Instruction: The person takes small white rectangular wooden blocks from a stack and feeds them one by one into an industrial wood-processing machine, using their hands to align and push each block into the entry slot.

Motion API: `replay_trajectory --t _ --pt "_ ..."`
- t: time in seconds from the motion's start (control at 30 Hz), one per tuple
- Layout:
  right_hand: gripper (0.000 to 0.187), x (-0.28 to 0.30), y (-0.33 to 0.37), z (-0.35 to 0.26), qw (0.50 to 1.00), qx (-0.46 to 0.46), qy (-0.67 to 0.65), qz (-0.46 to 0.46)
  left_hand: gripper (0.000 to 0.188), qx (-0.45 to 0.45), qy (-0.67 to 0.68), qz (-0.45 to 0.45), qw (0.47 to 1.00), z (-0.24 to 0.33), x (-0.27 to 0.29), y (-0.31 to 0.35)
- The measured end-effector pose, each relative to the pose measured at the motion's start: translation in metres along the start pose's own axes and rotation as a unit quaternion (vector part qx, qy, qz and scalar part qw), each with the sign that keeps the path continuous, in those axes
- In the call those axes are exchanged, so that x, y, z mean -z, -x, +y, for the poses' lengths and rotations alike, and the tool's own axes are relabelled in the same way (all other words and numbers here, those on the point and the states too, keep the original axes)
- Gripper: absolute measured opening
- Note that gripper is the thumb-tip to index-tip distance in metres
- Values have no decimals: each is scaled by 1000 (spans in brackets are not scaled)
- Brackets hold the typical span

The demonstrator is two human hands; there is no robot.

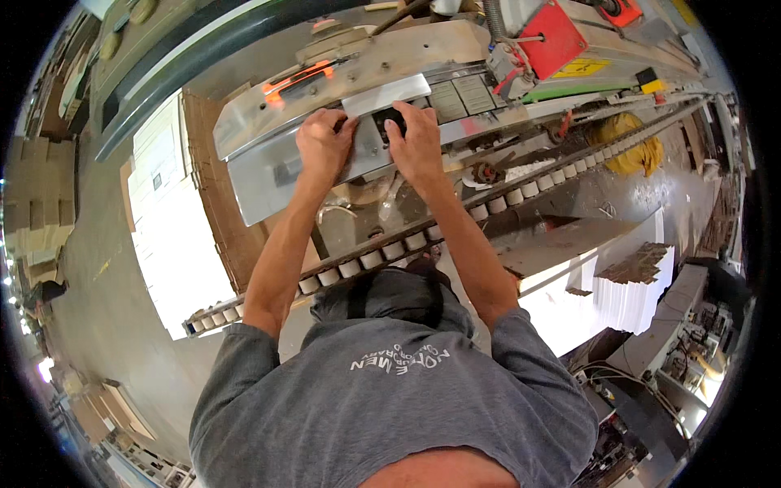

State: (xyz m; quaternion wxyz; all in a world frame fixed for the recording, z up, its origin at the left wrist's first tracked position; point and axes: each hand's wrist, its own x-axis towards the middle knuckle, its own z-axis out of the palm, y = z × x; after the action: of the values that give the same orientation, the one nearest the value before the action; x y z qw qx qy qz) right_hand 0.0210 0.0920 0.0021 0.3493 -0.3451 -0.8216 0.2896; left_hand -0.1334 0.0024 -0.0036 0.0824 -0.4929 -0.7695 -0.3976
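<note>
A short pale, flat strip (pixel 386 94) lies across the metal bed of the machine in front of me. My left hand (pixel 325 145) is at its lower left corner, with fingers curled and thumb and forefinger drawn together. What they pinch, if anything, is hidden. My right hand (pixel 417 148) is bent over the strip's lower right edge, its forefinger and thumb curled about a small dark area I cannot identify. Below and left of my left hand, a smooth grey metal plate (pixel 272 183) slopes toward me. Flat grey rectangular pieces (pixel 461 98) lie in the channel right of my right hand.
A roller rail (pixel 382 254) crosses between my body and the machine. White stacked sheets (pixel 181 232) stand beside brown cardboard at left; another white stack (pixel 626 285) is at right. A red plate (pixel 553 39) and yellow bundled material (pixel 625 145) are farther right.
</note>
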Motion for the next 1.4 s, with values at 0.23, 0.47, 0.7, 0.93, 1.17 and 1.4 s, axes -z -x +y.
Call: replay_trajectory --t 0.23,0.47,0.7,0.93,1.17,1.4 --pt "36 20 -17 26 996 27 73 34 18 7 41 -29 999 27 -36 -16" --pt "38 49 -33 77 988 46 110 100 21 18 -35 -128 991 81 -89 -51" --pt "39 102 5 76 996 -19 53 64 24 -28 29 -142 989 114 -150 -74" --pt "36 175 101 51 972 -223 -46 61 33 -69 78 -126 987 103 -167 -80" --pt "42 328 264 128 904 -280 289 145 18 21 154 -117 981 82 -51 -21" --pt "56 418 372 168 793 -395 464 23 16 -2 158 -168 973 87 -56 36"
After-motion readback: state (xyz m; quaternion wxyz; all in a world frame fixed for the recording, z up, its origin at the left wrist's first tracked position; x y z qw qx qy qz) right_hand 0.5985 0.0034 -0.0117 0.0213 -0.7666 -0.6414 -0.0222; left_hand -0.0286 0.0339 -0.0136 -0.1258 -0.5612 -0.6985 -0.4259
